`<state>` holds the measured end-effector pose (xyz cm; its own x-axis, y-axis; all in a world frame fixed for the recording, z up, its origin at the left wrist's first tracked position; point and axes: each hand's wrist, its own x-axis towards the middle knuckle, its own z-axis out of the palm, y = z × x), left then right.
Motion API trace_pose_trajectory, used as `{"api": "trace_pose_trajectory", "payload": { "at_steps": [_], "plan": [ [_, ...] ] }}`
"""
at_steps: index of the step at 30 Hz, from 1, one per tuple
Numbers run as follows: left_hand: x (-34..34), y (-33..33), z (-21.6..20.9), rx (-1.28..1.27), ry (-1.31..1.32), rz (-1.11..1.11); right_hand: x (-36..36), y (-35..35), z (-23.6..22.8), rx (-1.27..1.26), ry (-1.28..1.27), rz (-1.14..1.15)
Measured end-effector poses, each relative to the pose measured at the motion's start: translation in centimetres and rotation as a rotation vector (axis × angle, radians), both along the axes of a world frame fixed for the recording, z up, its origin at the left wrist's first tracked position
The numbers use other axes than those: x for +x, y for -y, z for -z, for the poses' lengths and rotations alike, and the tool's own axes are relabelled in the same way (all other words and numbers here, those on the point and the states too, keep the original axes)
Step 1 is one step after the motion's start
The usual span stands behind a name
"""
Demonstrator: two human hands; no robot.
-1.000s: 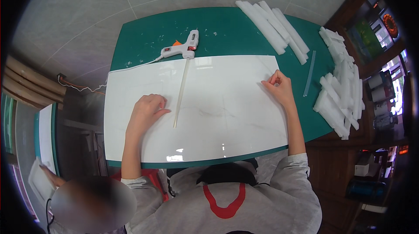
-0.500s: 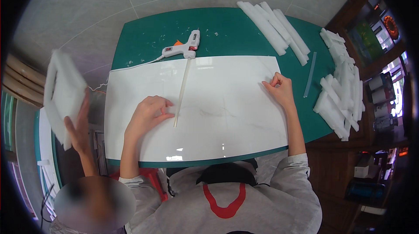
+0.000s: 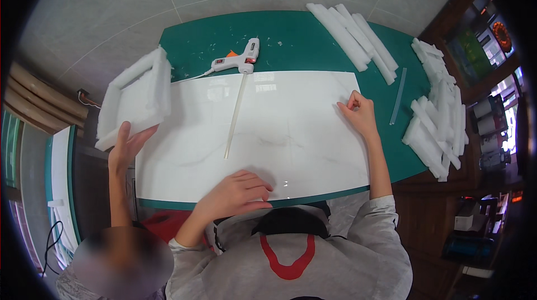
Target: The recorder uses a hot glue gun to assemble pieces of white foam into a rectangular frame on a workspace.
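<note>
My left hand [image 3: 238, 192] lies palm down on the near edge of a glossy white marbled board [image 3: 296, 126], fingers apart and holding nothing. At the board's right edge my right hand [image 3: 358, 114] rests with its fingers pinched together, and I cannot see anything in them. A white glue gun [image 3: 241, 61] lies at the board's far edge, with a long glue stick [image 3: 235, 115] trailing from it across the board. The board covers most of a green table [image 3: 291, 37].
At the left, another person's hand [image 3: 127, 144] holds up a white foam tray [image 3: 136, 97] beside the table. White foam strips [image 3: 351, 40] lie at the far right and a bigger heap [image 3: 436, 109] along the right edge. A thin clear stick [image 3: 397, 97] lies between them.
My left hand has slid back from the board's middle to its near edge. The other person's hand has raised the foam tray and brought it rightward to the table's left side.
</note>
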<state>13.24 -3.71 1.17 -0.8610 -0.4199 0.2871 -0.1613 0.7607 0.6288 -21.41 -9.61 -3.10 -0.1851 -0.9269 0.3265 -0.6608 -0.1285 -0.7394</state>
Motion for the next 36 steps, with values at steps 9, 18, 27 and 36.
{"api": "trace_pose_trajectory", "payload": {
  "at_steps": [9,18,27,36],
  "plan": [
    [-0.2,-1.9,1.1,0.109,-0.097,-0.139,0.4,-0.3,-0.9,0.007,0.052,0.004],
    [0.5,-2.3,1.0,0.104,-0.094,-0.181,0.7,-0.8,-3.1,-0.015,-0.013,0.063],
    [0.7,-2.9,0.8,0.072,-0.078,-0.192,3.0,-1.6,-4.9,0.021,-0.025,-0.158],
    [4.5,-1.7,-0.9,-0.033,-0.349,-0.848,2.4,0.4,-4.2,0.068,-0.075,-0.163]
  ]
}}
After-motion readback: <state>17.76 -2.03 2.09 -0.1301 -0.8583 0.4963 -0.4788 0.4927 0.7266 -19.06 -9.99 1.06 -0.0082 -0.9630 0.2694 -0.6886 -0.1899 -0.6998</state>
